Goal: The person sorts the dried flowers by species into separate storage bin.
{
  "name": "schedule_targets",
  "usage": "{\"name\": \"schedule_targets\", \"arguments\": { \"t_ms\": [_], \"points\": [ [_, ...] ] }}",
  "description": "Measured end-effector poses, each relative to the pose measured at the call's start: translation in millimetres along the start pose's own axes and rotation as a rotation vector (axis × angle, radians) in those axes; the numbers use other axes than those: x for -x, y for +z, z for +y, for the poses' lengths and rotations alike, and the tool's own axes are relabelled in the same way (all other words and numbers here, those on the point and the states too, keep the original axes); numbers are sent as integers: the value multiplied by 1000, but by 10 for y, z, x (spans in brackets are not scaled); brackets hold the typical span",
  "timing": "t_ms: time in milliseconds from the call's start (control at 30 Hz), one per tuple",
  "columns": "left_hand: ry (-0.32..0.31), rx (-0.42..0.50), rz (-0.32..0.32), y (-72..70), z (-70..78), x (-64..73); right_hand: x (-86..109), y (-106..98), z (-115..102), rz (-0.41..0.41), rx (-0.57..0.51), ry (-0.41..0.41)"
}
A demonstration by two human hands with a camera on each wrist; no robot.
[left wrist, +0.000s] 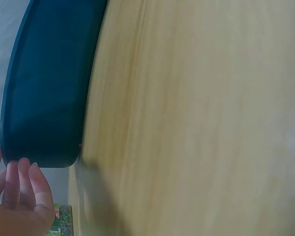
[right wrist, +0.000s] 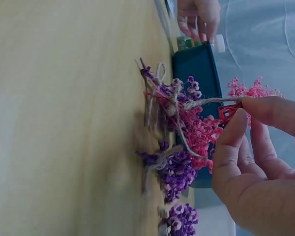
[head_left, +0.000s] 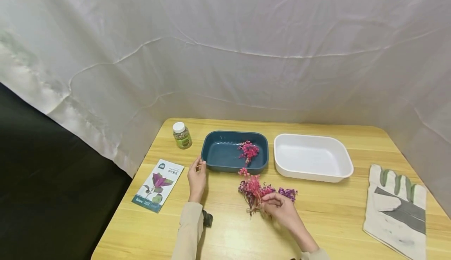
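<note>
bouquet point(head_left: 251, 187) sits between right hand point(head_left: 280, 210), pinching its twine point(right wrist: 211, 102), and left hand point(head_left: 197, 178) (gripping blue tray point(head_left: 222, 155)).

The left forearm point(head_left: 189, 228) extends forward from the lower edge of the head view, the left hand point(head_left: 197, 177) raised at its end with fingers point(left wrist: 27, 182) lightly bent. The right forearm point(head_left: 303, 234) slants inward toward the left; at the right hand point(head_left: 283, 212), thumb point(right wrist: 232, 135) and forefinger point(right wrist: 270, 110) pinch at their tips, the others curling loosely.
</note>
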State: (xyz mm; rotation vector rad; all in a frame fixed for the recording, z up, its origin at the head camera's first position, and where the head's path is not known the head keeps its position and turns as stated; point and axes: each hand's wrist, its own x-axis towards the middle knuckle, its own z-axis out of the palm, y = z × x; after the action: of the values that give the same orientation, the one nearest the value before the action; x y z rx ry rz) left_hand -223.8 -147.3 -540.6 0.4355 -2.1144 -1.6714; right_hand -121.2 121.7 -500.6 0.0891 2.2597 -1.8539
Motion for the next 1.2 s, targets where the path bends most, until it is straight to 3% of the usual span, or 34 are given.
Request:
{"name": "schedule_targets", "arguments": {
  "t_ms": [400, 600, 833, 1200],
  "points": [
    [0, -5, -12, 9, -11, 3, -286, 101, -176, 25, -83, 5],
    [2, 11, -13, 3, -5, 12, -466, 135, -271, -2, -116, 7],
    [7, 16, -7, 4, -3, 6, -671, 139, -399, -19, -66, -53],
    [-16, 3, 5, 13, -28, 1, -1003, 208, -544, -16, -42, -7]
  ]
}}
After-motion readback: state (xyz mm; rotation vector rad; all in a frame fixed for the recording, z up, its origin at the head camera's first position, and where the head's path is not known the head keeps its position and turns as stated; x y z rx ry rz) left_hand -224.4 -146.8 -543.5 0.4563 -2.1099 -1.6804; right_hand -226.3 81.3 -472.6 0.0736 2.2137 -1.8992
